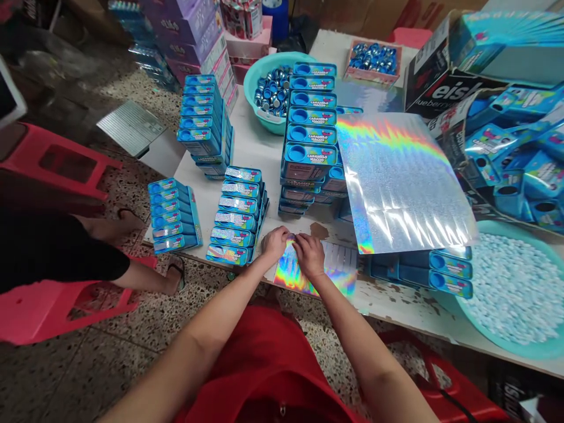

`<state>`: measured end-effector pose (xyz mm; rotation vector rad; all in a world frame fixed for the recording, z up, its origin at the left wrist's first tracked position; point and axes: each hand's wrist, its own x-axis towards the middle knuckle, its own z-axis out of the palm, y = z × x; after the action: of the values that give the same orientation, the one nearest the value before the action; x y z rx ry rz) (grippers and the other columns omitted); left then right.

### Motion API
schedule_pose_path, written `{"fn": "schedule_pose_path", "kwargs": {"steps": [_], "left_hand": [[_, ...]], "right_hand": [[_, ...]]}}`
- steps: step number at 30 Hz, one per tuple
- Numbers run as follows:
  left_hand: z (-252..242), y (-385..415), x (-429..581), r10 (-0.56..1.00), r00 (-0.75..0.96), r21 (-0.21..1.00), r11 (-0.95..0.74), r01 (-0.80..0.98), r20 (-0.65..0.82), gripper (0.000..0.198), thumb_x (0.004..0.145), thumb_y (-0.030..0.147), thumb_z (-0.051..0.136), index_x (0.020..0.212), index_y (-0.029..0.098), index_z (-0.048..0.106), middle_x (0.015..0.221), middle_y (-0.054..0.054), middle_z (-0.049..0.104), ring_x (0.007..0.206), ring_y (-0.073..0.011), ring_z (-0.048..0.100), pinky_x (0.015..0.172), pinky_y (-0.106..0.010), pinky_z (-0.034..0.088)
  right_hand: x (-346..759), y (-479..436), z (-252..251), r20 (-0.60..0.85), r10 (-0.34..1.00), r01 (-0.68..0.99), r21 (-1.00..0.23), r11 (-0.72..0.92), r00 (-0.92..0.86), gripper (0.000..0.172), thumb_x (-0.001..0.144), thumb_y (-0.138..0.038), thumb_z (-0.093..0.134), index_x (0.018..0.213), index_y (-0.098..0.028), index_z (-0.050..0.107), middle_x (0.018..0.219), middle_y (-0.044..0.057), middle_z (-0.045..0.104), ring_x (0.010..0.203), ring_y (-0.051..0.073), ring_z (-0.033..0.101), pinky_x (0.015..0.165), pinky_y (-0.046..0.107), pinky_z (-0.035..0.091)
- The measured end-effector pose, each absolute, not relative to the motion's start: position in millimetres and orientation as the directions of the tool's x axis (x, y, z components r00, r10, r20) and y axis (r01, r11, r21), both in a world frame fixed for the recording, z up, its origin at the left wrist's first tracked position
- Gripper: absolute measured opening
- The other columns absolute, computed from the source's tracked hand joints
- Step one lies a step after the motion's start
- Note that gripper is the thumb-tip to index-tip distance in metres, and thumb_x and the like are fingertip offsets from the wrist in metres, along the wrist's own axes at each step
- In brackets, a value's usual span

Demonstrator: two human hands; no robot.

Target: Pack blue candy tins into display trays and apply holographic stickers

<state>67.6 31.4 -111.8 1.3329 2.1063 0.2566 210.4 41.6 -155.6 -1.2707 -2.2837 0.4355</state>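
A shiny holographic sticker sheet point(339, 267) lies on the table's front edge, with strip-shaped outlines across it. My left hand point(275, 244) is closed at the sheet's upper left corner, its fingertips pinched. Close beside it, my right hand point(311, 254) pinches at the same corner; fingers hide exactly what part is held. To the left of my hands stands a row of blue candy boxes point(240, 205) with shiny strips along their tops. Behind my hands rises a taller stack of blue boxes point(311, 135), with round holes in their tops.
Another large holographic sheet point(405, 182) rests over boxes on the right. A turquoise basin point(253, 88) holds metallic blue caps; another basin point(484, 235) holds pale candies. A carton point(449, 135) overflows with blue boxes. A person's leg point(150, 276) and red stools point(66, 158) are left.
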Motion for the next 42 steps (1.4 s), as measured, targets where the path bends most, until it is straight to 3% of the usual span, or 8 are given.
{"fn": "schedule_pose_path", "kwargs": {"steps": [6, 10, 15, 20, 28, 35, 38, 42], "left_hand": [[-107, 33, 69, 0.866, -0.297, 0.453, 0.47, 0.758, -0.402, 0.02, 0.089, 0.025, 0.047, 0.098, 0.024, 0.064, 0.098, -0.003, 0.068, 0.087, -0.0176, 0.06, 0.066, -0.026, 0.035], [-107, 33, 68, 0.87, -0.296, 0.461, 0.466, 0.755, -0.395, 0.022, 0.089, 0.024, 0.046, 0.1, 0.024, 0.065, 0.099, -0.004, 0.067, 0.087, -0.0183, 0.059, 0.066, -0.026, 0.035], [-107, 32, 66, 0.879, -0.276, 0.492, 0.451, 0.745, -0.388, 0.02, 0.088, 0.025, 0.049, 0.098, 0.025, 0.065, 0.1, -0.001, 0.068, 0.088, -0.017, 0.06, 0.068, -0.025, 0.036], [-108, 30, 66, 0.87, -0.286, 0.488, 0.468, 0.737, -0.401, 0.02, 0.089, 0.029, 0.047, 0.097, 0.026, 0.065, 0.099, -0.001, 0.068, 0.087, -0.0176, 0.06, 0.067, -0.026, 0.035], [-108, 30, 66, 0.868, -0.288, 0.486, 0.471, 0.736, -0.406, 0.02, 0.09, 0.031, 0.047, 0.097, 0.027, 0.065, 0.1, 0.0, 0.068, 0.089, -0.0172, 0.06, 0.067, -0.026, 0.036], [-106, 32, 69, 0.862, -0.302, 0.472, 0.481, 0.738, -0.406, 0.02, 0.089, 0.029, 0.047, 0.098, 0.027, 0.065, 0.1, -0.002, 0.067, 0.089, -0.0178, 0.06, 0.067, -0.026, 0.036], [-107, 35, 69, 0.856, -0.312, 0.475, 0.495, 0.727, -0.413, 0.021, 0.088, 0.026, 0.047, 0.099, 0.027, 0.065, 0.102, -0.003, 0.066, 0.09, -0.0184, 0.059, 0.069, -0.026, 0.037], [-100, 33, 67, 0.865, -0.288, 0.505, 0.48, 0.718, -0.412, 0.026, 0.09, 0.025, 0.045, 0.107, 0.025, 0.064, 0.108, -0.004, 0.064, 0.096, -0.0189, 0.058, 0.079, -0.027, 0.04]], "right_hand": [[217, 40, -129, 0.199, 0.899, 0.694, -0.578, 0.429, -0.39, 0.024, 0.093, -0.032, 0.044, 0.083, -0.02, 0.062, 0.081, 0.006, 0.063, 0.079, 0.02, 0.052, 0.072, 0.03, 0.041], [227, 34, -118, 0.195, 0.914, 0.659, -0.642, 0.393, -0.355, 0.022, 0.093, -0.034, 0.045, 0.093, -0.019, 0.06, 0.086, 0.006, 0.062, 0.083, 0.019, 0.053, 0.075, 0.031, 0.042], [215, 42, -137, 0.196, 0.904, 0.727, -0.541, 0.423, -0.38, 0.035, 0.093, -0.036, 0.042, 0.117, -0.017, 0.059, 0.103, 0.013, 0.061, 0.094, 0.024, 0.051, 0.078, 0.036, 0.043], [201, 37, -157, 0.233, 0.887, 0.765, -0.45, 0.461, -0.398, 0.033, 0.093, -0.033, 0.044, 0.118, -0.018, 0.06, 0.109, 0.013, 0.063, 0.095, 0.025, 0.05, 0.08, 0.038, 0.041], [202, 35, -161, 0.273, 0.891, 0.752, -0.479, 0.453, -0.363, 0.027, 0.092, -0.034, 0.047, 0.106, -0.02, 0.066, 0.104, 0.01, 0.067, 0.093, 0.023, 0.053, 0.079, 0.035, 0.04], [208, 36, -135, 0.235, 0.904, 0.706, -0.565, 0.427, -0.358, 0.021, 0.092, -0.03, 0.047, 0.083, -0.02, 0.062, 0.086, 0.007, 0.066, 0.083, 0.02, 0.053, 0.077, 0.033, 0.042], [219, 21, -109, 0.213, 0.923, 0.642, -0.668, 0.376, -0.319, 0.018, 0.091, -0.028, 0.045, 0.081, -0.02, 0.057, 0.083, 0.008, 0.062, 0.082, 0.019, 0.054, 0.075, 0.032, 0.044], [230, -1, -66, 0.138, 0.981, 0.512, -0.837, 0.191, -0.139, 0.016, 0.089, -0.03, 0.048, 0.081, -0.019, 0.055, 0.082, 0.006, 0.06, 0.08, 0.017, 0.057, 0.072, 0.032, 0.047]]}}
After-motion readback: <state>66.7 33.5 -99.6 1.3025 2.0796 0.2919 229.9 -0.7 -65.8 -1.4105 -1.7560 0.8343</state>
